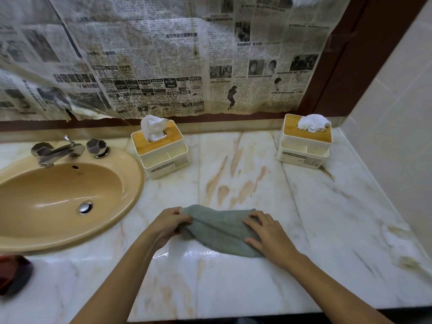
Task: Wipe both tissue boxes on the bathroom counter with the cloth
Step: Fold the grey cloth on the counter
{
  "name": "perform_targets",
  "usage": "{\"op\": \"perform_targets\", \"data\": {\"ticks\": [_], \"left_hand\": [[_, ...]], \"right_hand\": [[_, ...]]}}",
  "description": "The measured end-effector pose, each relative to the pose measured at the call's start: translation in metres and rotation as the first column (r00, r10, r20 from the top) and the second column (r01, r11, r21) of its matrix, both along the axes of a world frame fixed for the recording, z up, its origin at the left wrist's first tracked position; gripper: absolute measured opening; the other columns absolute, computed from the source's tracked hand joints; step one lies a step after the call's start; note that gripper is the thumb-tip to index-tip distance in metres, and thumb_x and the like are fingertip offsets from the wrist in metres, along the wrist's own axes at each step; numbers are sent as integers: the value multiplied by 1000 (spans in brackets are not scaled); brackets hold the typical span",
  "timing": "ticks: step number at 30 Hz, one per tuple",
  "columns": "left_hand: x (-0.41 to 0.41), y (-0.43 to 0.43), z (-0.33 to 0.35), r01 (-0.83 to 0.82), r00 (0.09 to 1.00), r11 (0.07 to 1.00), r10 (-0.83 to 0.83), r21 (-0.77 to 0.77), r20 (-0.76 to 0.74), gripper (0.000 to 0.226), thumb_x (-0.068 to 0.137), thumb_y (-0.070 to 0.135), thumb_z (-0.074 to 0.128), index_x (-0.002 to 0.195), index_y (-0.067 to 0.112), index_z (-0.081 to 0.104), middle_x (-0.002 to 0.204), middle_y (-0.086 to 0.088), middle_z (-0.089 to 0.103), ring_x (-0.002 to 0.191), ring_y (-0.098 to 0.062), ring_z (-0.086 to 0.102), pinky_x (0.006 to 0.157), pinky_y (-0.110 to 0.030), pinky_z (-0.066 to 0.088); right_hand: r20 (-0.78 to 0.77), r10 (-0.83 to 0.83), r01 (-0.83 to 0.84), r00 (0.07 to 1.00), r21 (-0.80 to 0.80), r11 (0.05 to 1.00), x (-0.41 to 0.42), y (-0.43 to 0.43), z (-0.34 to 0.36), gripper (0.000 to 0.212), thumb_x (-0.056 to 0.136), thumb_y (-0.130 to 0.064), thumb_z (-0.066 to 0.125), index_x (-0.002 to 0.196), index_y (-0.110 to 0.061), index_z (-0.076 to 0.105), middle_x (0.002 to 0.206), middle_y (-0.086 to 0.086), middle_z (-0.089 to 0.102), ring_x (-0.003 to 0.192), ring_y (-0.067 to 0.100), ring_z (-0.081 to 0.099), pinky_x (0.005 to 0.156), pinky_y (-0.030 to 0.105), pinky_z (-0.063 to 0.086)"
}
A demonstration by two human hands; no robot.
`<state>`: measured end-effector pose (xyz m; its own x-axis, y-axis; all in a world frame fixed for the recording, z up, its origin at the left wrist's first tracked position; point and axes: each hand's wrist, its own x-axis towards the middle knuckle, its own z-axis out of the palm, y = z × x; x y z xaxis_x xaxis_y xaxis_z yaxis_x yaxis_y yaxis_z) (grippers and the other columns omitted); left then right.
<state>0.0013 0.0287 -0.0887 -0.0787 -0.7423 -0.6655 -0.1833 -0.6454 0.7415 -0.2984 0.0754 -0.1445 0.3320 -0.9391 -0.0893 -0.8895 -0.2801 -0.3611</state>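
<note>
A grey-green cloth (219,228) lies bunched on the marble counter (327,206) near its front edge. My left hand (169,224) grips the cloth's left end with curled fingers. My right hand (266,232) rests flat on the cloth's right part, fingers spread. Two cream tissue boxes with wooden lids stand at the back of the counter. The left tissue box (161,149) is beside the sink, the right tissue box (305,142) is near the right wall. White tissue sticks up from each.
A tan oval sink (131,183) with a chrome tap (58,152) fills the left side. Newspaper (163,54) covers the mirror behind. A tiled wall (392,136) bounds the right. A dark red object (14,274) sits at the lower left edge.
</note>
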Motion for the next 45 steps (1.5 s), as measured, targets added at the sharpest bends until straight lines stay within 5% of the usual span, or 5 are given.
{"op": "perform_targets", "data": {"ticks": [8,15,24,33,45], "left_hand": [[-7,-6,29,63,998,995,-65,-78,-18,26,84,0,66,108,7,61,96,-13,64,82,-21,62,64,-34,53],[-64,-3,35,177,944,983,-186,-58,-274,28,91,10,67,117,4,60,114,-14,71,94,-33,71,72,-38,61],[-44,13,-37,733,576,598,-292,-324,763,53,73,56,70,121,39,58,124,18,49,114,-11,39,92,-29,34],[-38,20,-46,805,419,548,-253,-228,872,89,60,74,67,140,49,38,156,6,22,140,-22,10,111,-41,17],[-24,30,-42,809,391,550,-239,-208,889,93,53,80,63,138,51,38,158,6,18,146,-24,1,115,-43,8]], "right_hand": [[281,-125,87,952,144,986,16,-10,10,32,90,-31,62,122,-30,63,122,-13,53,109,7,56,96,23,45],[447,-798,5,403,872,490,25,-23,49,38,98,-50,48,107,-19,68,105,9,74,96,24,72,84,39,59],[408,-611,143,679,742,655,17,-16,35,44,77,-18,73,117,-24,57,110,1,69,93,18,70,80,37,60],[239,-542,314,806,603,733,6,-17,39,34,77,-14,76,106,-18,59,68,9,72,51,20,67,51,28,55],[-189,103,-79,977,130,988,10,-4,21,68,80,-57,58,143,-36,41,140,-5,38,120,20,40,96,34,36]]}}
